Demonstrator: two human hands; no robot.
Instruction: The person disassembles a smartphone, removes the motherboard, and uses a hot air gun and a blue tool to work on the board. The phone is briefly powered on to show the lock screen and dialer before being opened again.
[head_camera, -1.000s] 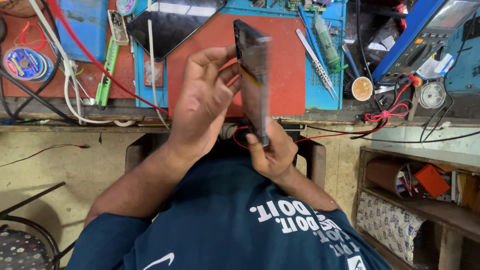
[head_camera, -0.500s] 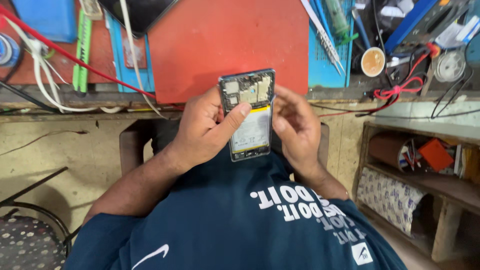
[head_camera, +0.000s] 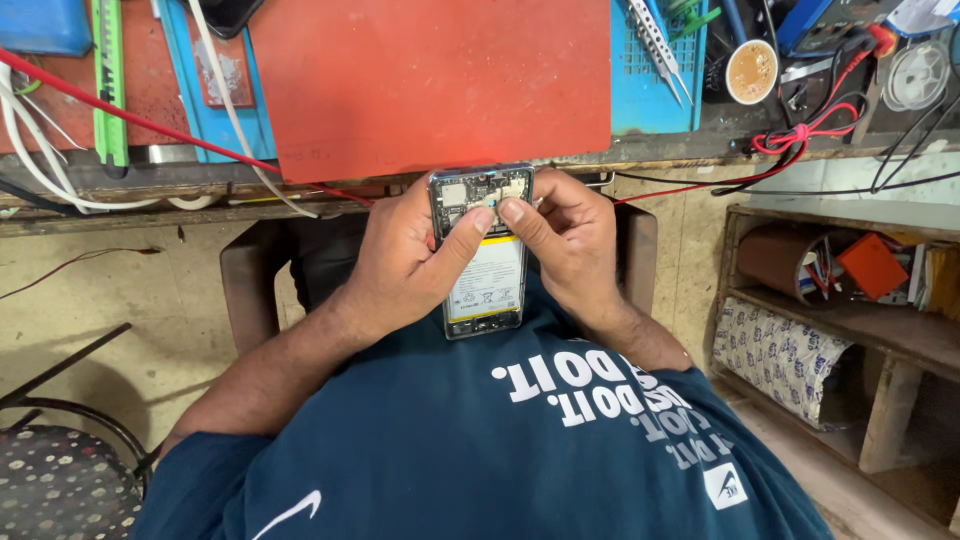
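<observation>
One workbench (head_camera: 640, 165) runs across the top of the frame, and on it one large red mat (head_camera: 430, 80) fills the upper centre. Two blue trays flank the mat: one (head_camera: 215, 100) at the upper left and one (head_camera: 650, 95) at the upper right, the latter carrying one pair of tweezers (head_camera: 657, 45). At the right edge stands one wooden shelf unit (head_camera: 880, 330), with one patterned roll (head_camera: 775, 355) on its lower level. One dark stool (head_camera: 60, 480) with a spotted seat shows in the lower left corner. One green strip-shaped tool (head_camera: 108, 80) lies at the upper left, one red wire (head_camera: 130, 120) crosses beside it, and one small round tin (head_camera: 752, 72) sits at the upper right.

In the centre of the frame, just below the bench edge and above the person's dark blue shirt (head_camera: 500, 450), is one opened phone (head_camera: 482, 250), back cover off, with one pale battery and one circuit board at its top end showing. The left hand (head_camera: 400, 270) wraps the phone's left edge, its thumb laid across the battery. The right hand (head_camera: 565, 240) grips the right edge, its thumb tip pressed on the circuit board. Both hands are closed around the phone.
</observation>
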